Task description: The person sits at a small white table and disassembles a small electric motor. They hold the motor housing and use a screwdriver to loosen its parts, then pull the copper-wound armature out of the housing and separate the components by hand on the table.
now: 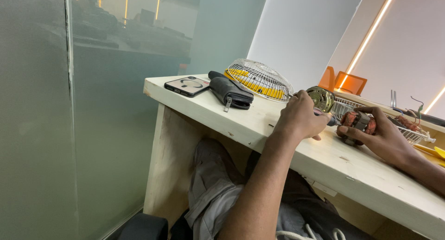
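Note:
My left hand (299,117) is closed around a screwdriver (324,115) with a pinkish handle, its dark tip pointing right toward a small motor core (356,121) with copper windings. My right hand (378,134) grips that motor core just above the white desk (259,124). A round brass-coloured metal motor cover (321,98) lies just behind my left hand. Both hands work near the desk's front edge, close together.
A white wire fan guard (259,77) over yellow blades lies at the back. A phone (187,86) and a black zip pouch (230,92) sit at the desk's left end. A second wire guard (408,133) lies behind my right hand. A frosted glass partition (37,115) stands left.

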